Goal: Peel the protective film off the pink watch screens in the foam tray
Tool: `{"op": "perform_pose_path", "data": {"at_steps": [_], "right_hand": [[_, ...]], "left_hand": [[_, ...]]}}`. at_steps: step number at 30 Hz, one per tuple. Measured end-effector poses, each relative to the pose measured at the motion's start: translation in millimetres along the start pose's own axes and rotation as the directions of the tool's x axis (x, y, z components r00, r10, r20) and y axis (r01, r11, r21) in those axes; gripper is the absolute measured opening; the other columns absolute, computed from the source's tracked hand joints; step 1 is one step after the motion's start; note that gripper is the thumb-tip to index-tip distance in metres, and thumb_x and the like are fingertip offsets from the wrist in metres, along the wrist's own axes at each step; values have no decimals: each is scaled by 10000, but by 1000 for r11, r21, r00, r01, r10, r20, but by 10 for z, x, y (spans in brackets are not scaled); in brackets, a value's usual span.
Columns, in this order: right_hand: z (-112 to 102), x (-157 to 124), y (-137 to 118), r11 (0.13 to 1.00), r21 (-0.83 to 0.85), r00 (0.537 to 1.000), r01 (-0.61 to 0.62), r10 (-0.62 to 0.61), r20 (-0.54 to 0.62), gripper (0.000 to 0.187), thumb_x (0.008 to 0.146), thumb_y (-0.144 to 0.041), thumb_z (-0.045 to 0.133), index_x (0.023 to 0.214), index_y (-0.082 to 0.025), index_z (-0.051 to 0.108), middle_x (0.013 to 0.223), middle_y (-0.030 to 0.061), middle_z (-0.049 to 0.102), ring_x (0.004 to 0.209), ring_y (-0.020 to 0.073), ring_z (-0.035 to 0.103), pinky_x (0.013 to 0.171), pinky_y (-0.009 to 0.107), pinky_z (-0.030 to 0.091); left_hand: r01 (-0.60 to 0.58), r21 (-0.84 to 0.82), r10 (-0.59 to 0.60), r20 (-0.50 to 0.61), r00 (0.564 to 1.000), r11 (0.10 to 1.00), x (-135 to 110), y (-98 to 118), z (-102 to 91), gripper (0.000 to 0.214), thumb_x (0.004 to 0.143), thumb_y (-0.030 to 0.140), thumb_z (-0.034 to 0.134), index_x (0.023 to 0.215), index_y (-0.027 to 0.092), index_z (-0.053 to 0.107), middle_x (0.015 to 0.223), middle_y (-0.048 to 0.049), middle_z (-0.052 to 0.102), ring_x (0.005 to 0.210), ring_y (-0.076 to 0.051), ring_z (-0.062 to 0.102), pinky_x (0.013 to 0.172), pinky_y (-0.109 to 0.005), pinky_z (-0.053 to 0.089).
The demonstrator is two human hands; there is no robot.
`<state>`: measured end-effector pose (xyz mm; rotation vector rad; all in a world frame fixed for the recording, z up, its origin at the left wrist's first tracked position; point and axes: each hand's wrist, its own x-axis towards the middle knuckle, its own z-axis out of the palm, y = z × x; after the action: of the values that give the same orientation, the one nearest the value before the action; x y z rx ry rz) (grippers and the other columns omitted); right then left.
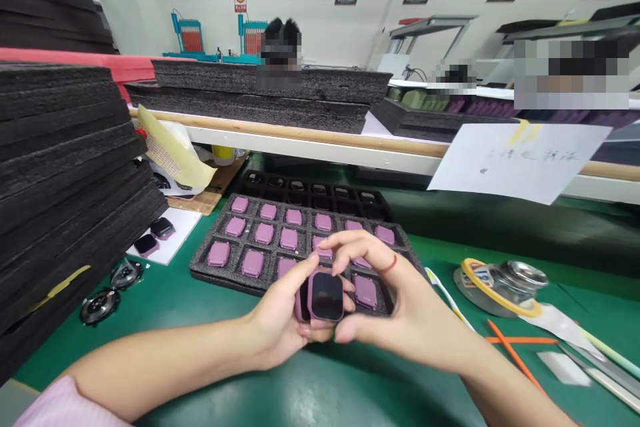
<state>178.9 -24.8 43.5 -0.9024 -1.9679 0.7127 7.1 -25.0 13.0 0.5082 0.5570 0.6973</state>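
My left hand [277, 310] holds purple smartwatch cases in its palm, above the front edge of a foam tray [200, 273]. The upper smartwatch [327, 297] has its dark screen facing up; the edge of a second smartwatch [301, 301] shows beside it, under my left thumb. My right hand [395, 300] curves around the upper one, thumb at its lower right corner and a fingertip at its top right. Purple watch cases [264, 233] lie in rows in the tray's compartments, some hidden behind my hands.
Tall black foam stacks [55, 180] stand at left. Two watches [147, 244] lie on a white sheet, with loose round watch parts [100, 305] nearby. At right are a glass bottle [520, 280], yellow tape ring [470, 273], orange sticks [515, 353] and tweezers [610, 380]. A shelf [320, 147] spans behind.
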Motion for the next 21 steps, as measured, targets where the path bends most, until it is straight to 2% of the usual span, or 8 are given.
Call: {"op": "perform_pose_path", "data": {"at_steps": [2,4,11,14,17,18,20,21], "right_hand": [[-7,-116,-34,988,-139,997,65,-60,40,364,709,-299,881,959,-260,619,1280,65,660,1145,234,677,938,323,580],[31,-181,-31,975,-195,995,102,-101,18,226,790,-205,805,911,-248,619,1316,72,655,1178,224,674,918,296,588],[101,-157,20,972,-183,982,147,-166,-91,73,846,-184,751,842,-221,688,1146,74,758,1046,219,738,897,319,606],[73,-160,4,979,-154,955,135,-170,-244,87,870,-185,732,820,-248,699,936,32,785,901,205,755,836,345,622],[49,-206,-30,991,-81,848,106,-132,-513,104,907,-195,692,836,-266,664,833,29,752,715,192,735,670,344,636],[44,-224,-38,995,-42,826,94,-101,-555,98,921,-207,676,851,-270,649,849,35,748,701,191,735,654,345,642],[41,-252,-37,997,18,858,79,-59,-510,64,918,-258,693,942,-277,638,974,56,747,818,210,758,745,369,665],[44,-260,-27,997,18,900,72,-57,-432,169,889,-297,734,1025,-280,636,1072,72,734,945,231,752,845,397,658]], "left_hand": [[24,-48,-24,3,1000,999,31,-3,-26,509,730,587,788,798,95,674,727,-55,635,419,-39,411,387,-172,206],[32,-88,-29,24,999,996,47,-6,-38,494,724,562,812,749,94,656,718,-42,616,429,-37,444,379,-148,216],[-15,-106,22,69,997,994,61,9,-24,462,748,532,828,780,108,649,636,2,553,444,-28,411,369,-110,228],[-5,-72,11,82,997,997,63,19,-32,482,796,556,779,752,94,650,631,-12,555,446,-32,402,381,-123,255],[52,-72,-46,86,995,996,50,31,-39,500,842,575,721,848,76,705,733,-72,634,452,-40,432,382,-141,258],[62,-76,-55,91,994,995,44,36,-38,504,850,578,710,885,76,720,761,-85,653,450,-42,436,384,-145,258],[66,-83,-57,108,993,994,33,46,-33,507,845,581,714,913,80,735,768,-87,667,438,-37,426,388,-151,256],[64,-83,-54,116,992,995,28,50,-27,513,835,587,723,912,80,739,764,-83,669,431,-34,420,392,-153,259]]}}
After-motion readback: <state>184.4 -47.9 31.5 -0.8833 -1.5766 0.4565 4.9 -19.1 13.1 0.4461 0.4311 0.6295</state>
